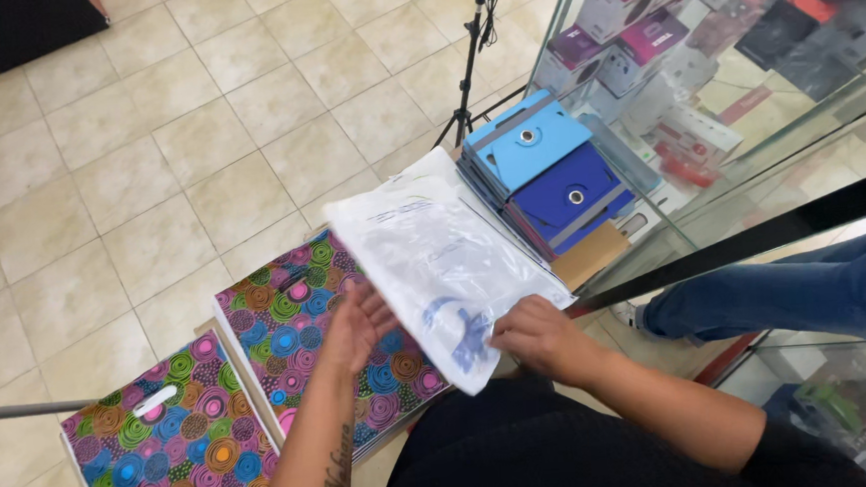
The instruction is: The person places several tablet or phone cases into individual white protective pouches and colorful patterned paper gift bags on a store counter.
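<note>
A white, see-through plastic bag (434, 263) with a blue mark near its lower end lies tilted in front of me. My right hand (542, 335) grips its near right edge with closed fingers. My left hand (355, 323) is under the bag's left side, fingers spread, over a colourful patterned bag (296, 302). My left forearm has a tattoo.
A second patterned bag (166, 460) with a white handle slot lies at lower left. A stack of blue tablet cases (549, 171) leans by a glass display case (744, 84) with boxed goods. A black tripod (469, 66) stands on the tiled floor. Another person's jeans-clad leg (797, 296) shows at right.
</note>
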